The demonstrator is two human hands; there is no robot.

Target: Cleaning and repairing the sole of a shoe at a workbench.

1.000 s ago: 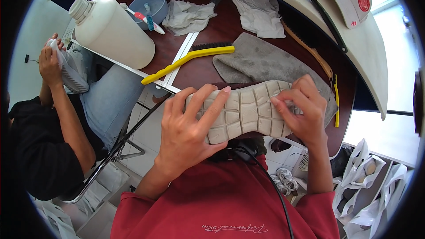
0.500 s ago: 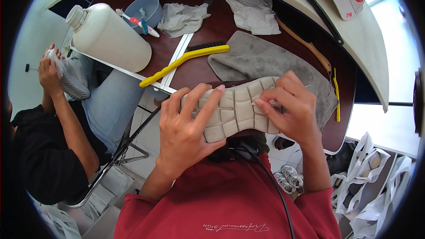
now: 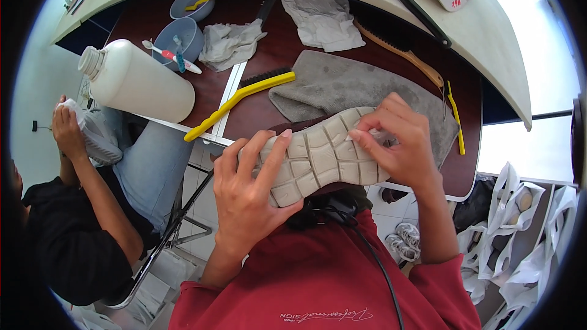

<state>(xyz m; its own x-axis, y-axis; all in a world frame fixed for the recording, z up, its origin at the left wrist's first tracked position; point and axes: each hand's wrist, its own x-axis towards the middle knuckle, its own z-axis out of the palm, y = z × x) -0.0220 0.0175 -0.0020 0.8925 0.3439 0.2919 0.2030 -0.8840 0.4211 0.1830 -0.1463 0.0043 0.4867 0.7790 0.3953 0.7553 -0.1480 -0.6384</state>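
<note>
A shoe (image 3: 321,154) is turned with its pale, grooved sole toward me; a dark upper shows along its far edge. My left hand (image 3: 249,186) grips one end, fingers spread over the sole and thumb along the near edge. Over the other end, my right hand (image 3: 400,143) is closed in a pinch, its fingertips at the sole's grooves. A bit of something whitish shows under those fingers, too small to name. A grey cloth (image 3: 342,79) lies just beyond the shoe, with a yellow-handled brush (image 3: 238,101) to its left.
At left stand a large white bottle (image 3: 137,82) and two blue bowls (image 3: 183,46), a toothbrush (image 3: 174,58) across one. Crumpled white paper (image 3: 229,43) and a wooden-handled brush (image 3: 400,52) lie farther back. A co-worker (image 3: 85,208) sits at left, holding another shoe (image 3: 101,137).
The view has shifted, so the table things sit lower and farther left. The shoe is tilted more, its right end higher. The right fingertips remain at the sole.
</note>
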